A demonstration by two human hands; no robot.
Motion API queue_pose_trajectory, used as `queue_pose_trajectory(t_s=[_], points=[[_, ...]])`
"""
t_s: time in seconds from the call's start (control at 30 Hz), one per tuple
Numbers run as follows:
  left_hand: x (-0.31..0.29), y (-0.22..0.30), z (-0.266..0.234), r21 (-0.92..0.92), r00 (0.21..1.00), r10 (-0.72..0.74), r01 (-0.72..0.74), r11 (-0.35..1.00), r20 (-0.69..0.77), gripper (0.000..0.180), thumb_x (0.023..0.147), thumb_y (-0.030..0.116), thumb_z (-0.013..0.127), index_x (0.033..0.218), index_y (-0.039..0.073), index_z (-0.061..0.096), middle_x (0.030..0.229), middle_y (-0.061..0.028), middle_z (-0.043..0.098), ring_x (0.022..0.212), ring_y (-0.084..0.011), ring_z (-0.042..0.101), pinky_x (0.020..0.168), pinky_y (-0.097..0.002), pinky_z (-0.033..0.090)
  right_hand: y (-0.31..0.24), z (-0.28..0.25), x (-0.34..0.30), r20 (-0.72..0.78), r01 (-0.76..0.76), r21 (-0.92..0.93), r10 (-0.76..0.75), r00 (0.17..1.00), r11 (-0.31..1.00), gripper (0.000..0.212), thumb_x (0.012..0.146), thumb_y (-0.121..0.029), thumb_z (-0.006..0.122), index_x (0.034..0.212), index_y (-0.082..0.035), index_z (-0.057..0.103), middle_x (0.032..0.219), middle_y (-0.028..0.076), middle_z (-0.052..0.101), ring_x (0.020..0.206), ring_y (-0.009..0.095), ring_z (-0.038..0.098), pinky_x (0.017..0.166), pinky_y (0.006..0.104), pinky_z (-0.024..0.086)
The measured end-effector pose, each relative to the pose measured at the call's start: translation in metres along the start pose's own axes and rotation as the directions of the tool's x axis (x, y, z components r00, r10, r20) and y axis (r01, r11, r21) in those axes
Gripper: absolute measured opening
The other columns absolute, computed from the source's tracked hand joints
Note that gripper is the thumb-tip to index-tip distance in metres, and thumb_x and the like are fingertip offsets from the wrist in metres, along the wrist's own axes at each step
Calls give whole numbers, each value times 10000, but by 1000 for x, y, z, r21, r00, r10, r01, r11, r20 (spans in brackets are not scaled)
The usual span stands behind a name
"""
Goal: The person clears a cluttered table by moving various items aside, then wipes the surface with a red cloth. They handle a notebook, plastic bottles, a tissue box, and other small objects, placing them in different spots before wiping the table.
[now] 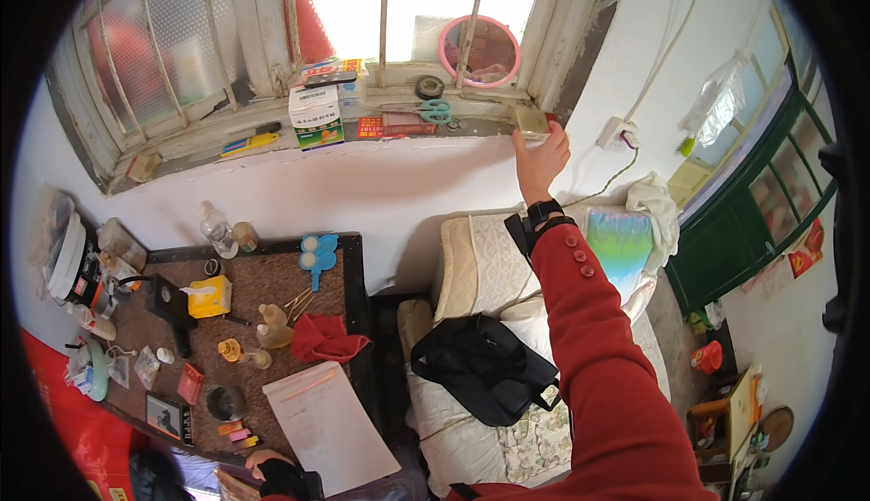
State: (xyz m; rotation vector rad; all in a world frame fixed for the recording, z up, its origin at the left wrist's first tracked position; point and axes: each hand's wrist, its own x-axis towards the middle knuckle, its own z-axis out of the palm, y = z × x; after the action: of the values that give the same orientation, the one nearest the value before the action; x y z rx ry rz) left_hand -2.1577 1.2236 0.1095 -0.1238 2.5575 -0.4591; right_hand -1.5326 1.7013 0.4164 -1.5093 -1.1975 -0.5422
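My right hand (pixel 542 161), in a red sleeve with a black watch, reaches up to the right end of the windowsill. Its thumb and fingers close around the near side of a small yellowish box (pixel 530 123) standing on the sill. Low in the picture, my left hand (pixel 265 461) is by the table's near edge, beside a white sheet of paper (pixel 331 428) with a pencil (pixel 310 385) on it. Most of the left hand's fingers are hidden. Left of the small box on the sill are teal-handled scissors (pixel 435 111), a roll of black tape (pixel 429 88) and a pink-rimmed mirror (pixel 480 52).
A white-and-green carton (pixel 316 119) and a yellow utility knife (pixel 250 144) also lie on the sill, below window bars. The brown-topped table (pixel 272 270) carries bottles, a yellow tissue pack (pixel 209 297) and a red cloth (pixel 328 338). A black bag (pixel 485 370) rests on the bed.
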Motion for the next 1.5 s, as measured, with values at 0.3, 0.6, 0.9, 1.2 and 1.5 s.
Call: queue_pose_trajectory(t_s=[0.3,0.6,0.9,1.2,1.5], points=[[18,3,-1,-644,959,-259,269,716,113,525,916,484,490,1328,173,588,1206,-24,690,1149,-206,644,1049,-367,425,-6,-4,-2,232,-60,-206,108,967,977,806,756,-490,778,1379,-95,454,1459,199,414,1326,409,365,1032,654,259],[-32,3,11,599,487,347,657,458,-801,228,877,317,599,944,112,674,860,9,683,729,-171,662,682,-302,521,-63,-46,-121,282,106,322,-203,938,941,356,879,-55,636,1224,-27,553,1360,192,506,1242,397,462,1063,463,351],[-52,-8,-7,-569,958,-193,40,821,-211,364,1001,238,416,1241,-29,478,1101,-155,671,889,-260,709,714,-373,581,-195,-51,-317,752,-350,648,-496,435,676,96,878,-15,605,956,-32,660,971,142,664,944,338,632,829,397,511],[-54,-3,-5,-885,888,-424,45,464,-177,473,1017,350,336,1005,-41,602,906,-241,699,836,-394,690,705,-453,565,-258,31,-347,635,164,664,-666,392,729,250,775,-40,699,1017,-94,661,1019,65,598,1040,311,559,837,412,487],[-83,-3,-27,-916,887,-451,97,390,-99,561,1022,422,294,1034,-46,602,960,-266,694,886,-436,674,768,-498,546,-265,56,-362,591,454,692,-802,90,561,124,807,-84,644,926,-61,619,973,102,575,1028,297,577,842,391,498]])
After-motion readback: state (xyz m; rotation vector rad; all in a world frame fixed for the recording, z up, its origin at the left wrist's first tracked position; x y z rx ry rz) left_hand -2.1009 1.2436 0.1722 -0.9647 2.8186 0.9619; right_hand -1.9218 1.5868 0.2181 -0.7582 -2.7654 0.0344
